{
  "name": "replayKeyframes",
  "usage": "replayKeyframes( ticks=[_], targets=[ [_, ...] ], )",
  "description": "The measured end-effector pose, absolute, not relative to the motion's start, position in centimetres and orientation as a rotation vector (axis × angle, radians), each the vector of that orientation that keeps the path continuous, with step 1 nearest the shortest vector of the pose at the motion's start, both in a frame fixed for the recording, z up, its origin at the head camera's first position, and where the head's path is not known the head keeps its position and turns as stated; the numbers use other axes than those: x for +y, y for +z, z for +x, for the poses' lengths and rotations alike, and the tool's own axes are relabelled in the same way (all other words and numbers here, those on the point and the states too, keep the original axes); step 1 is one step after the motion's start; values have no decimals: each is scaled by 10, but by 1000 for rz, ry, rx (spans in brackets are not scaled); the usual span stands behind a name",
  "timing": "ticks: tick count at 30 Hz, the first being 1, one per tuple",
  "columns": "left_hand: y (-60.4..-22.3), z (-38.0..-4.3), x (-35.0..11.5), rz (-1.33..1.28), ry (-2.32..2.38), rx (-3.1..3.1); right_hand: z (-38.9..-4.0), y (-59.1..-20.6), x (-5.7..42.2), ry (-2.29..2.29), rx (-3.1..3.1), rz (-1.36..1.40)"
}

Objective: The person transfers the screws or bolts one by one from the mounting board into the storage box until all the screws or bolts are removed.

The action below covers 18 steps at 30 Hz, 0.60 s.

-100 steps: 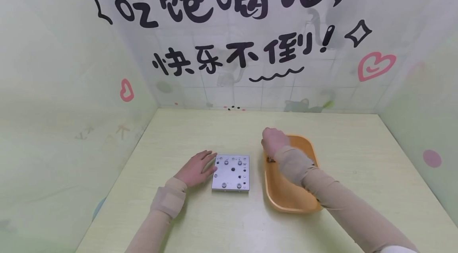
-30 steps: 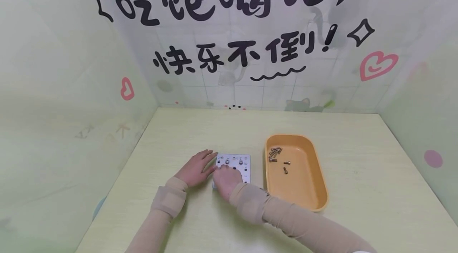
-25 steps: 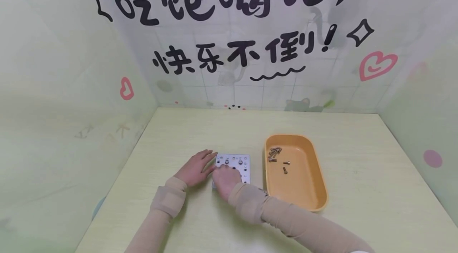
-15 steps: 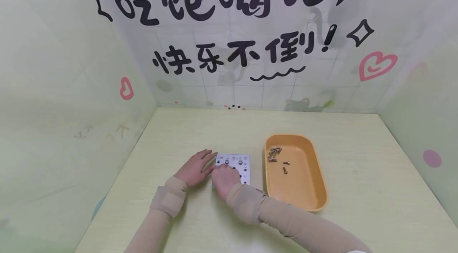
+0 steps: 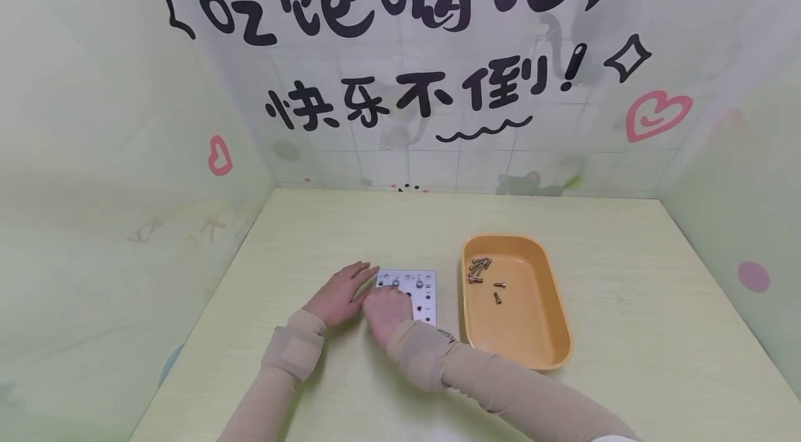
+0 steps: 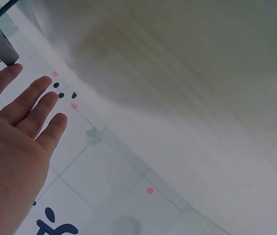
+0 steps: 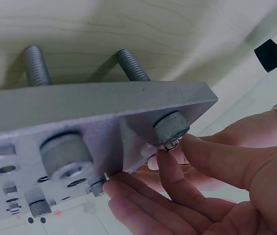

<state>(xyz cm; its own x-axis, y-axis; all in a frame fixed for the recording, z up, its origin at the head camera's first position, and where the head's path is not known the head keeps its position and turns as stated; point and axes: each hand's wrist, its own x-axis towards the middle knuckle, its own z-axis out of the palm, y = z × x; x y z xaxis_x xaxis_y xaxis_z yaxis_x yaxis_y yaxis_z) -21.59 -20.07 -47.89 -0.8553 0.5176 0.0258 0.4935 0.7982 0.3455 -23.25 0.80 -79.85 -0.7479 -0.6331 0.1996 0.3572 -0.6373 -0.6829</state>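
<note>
A silver metal plate (image 5: 421, 296) lies on the table, with bolt heads (image 7: 172, 128) and small holes on its top. Threaded shanks (image 7: 132, 64) stick out beneath it, as the right wrist view shows. My left hand (image 5: 338, 297) rests at the plate's left side; its fingers (image 6: 31, 100) are extended and one fingertip touches the plate's edge. Over the plate's left part, my right hand (image 5: 386, 311) pinches a small metal screw (image 7: 172, 144) between thumb and index finger, close beside a bolt head. The screw's lower end is hidden.
To the right of the plate stands an orange tray (image 5: 519, 338) holding several loose screws (image 5: 478, 268) near its upper left. Printed curtain-like walls (image 5: 407, 157) enclose the pale wooden table (image 5: 338, 219) at the back and both sides.
My right hand has gone from above the orange tray to the plate's left part. Over the last second it has shifted slightly left there. My left hand has stayed at the plate's edge.
</note>
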Motion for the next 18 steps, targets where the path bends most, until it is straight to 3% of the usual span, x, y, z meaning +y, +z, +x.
replayKeyframes(
  ticks=[14, 18],
  targets=[
    [-480, -213, -201, 787, 543, 2897, -263, -854, -14, -2221, 1264, -680],
    [-479, -213, -201, 794, 547, 2896, -253, -817, -17, -1950, 1848, -879]
  ],
)
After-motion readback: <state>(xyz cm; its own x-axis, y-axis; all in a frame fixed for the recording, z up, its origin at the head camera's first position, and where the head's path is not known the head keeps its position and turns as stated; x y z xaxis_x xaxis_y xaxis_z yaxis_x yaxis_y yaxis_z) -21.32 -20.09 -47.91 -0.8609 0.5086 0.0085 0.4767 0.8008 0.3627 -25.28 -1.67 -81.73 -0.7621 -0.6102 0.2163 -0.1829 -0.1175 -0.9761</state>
